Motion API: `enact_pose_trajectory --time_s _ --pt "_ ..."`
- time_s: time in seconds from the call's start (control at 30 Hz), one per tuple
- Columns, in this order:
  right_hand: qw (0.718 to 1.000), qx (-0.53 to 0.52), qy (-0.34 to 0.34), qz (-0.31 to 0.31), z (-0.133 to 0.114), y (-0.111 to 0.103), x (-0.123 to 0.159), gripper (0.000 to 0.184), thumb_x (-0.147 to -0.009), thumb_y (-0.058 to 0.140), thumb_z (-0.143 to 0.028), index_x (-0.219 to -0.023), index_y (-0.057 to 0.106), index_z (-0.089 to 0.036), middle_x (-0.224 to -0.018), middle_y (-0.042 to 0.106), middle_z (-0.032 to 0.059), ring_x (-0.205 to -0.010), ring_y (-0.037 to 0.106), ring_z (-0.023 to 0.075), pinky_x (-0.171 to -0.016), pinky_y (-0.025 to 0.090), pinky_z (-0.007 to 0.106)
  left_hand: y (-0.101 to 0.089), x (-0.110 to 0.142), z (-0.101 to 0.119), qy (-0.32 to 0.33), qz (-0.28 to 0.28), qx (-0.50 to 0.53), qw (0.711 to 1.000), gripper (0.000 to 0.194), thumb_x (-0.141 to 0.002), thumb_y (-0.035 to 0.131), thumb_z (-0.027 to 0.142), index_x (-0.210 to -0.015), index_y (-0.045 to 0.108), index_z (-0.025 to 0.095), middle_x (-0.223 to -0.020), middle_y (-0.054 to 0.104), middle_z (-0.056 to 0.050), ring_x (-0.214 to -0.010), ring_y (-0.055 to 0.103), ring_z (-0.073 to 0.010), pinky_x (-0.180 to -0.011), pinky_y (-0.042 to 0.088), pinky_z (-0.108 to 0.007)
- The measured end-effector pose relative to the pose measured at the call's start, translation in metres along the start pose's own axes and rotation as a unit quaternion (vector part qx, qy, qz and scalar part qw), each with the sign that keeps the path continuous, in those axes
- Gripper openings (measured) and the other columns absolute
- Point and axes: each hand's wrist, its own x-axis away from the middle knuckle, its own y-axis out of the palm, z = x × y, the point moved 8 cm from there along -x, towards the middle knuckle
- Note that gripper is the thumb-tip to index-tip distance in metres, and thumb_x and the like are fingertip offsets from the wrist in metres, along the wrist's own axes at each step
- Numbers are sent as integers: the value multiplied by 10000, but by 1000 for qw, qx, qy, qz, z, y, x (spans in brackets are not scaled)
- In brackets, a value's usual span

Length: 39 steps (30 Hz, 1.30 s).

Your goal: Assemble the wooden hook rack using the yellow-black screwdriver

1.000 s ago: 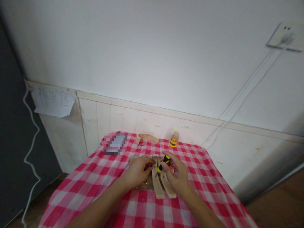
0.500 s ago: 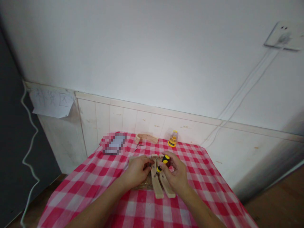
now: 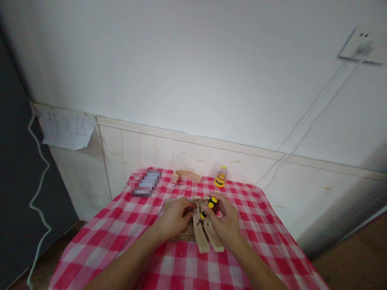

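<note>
My right hand (image 3: 224, 220) is closed round a small black-and-yellow screwdriver (image 3: 208, 206), its tip pointing down-left onto a pale wooden assembly (image 3: 204, 235) of two curved slats lying on the red-and-white checked tablecloth (image 3: 127, 225). My left hand (image 3: 174, 217) is closed on the left end of that assembly, fingers pinched near the screwdriver tip. What lies under the left palm is hidden.
At the back of the small table lie a blurred flat dark object (image 3: 147, 182), a curved wooden piece (image 3: 186, 175) and a yellow bit holder (image 3: 221, 176). A white panelled wall stands close behind. A white cable (image 3: 38, 189) hangs at the left.
The screwdriver handle has tilted slightly more upright and shifted a little right in my right hand; the left hand has stayed in place.
</note>
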Motion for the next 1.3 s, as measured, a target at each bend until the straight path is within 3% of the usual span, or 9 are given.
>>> enact_pose_trajectory --time_s 0.3,0.5,0.7,1.0,1.3 --pt "1000 -13 1 13 1 0 1 314 -865 753 -337 -1153 691 -228 -825 715 3 -626 635 146 -583 534 252 1 -1 -1 4 7 6 1000 305 -846 612 176 -1084 796 227 -1006 777 -54 -901 687 -222 -852 482 -317" --pt "998 2 -69 -3 -13 -1 1 282 -919 688 -259 -1199 716 -275 -980 773 43 -813 736 199 -734 602 306 0 0 0 4 3 2 1000 291 -852 617 184 -1077 795 234 -1007 776 -49 -903 690 -226 -841 477 -321" --pt "996 -21 -77 -31 -14 -1 2 380 -955 608 -207 -1324 660 -279 -1035 786 57 -830 770 200 -730 624 293 -1 0 3 1 0 -7 1000 293 -845 620 168 -1074 794 226 -957 766 -47 -847 677 -215 -816 471 -309" --pt "997 6 -75 -17 -13 -2 -2 335 -928 648 -212 -1259 692 -245 -911 782 30 -704 739 165 -666 612 255 0 -1 0 1 4 -3 1000 263 -852 618 174 -1037 797 225 -944 757 -49 -839 668 -209 -806 465 -303" --pt "997 12 -79 5 -11 -5 0 299 -907 677 -211 -1202 708 -245 -943 784 29 -728 732 159 -681 605 250 1 -1 -1 -1 -1 -12 1000 270 -852 615 181 -1045 798 226 -942 763 -48 -841 673 -213 -816 468 -311"
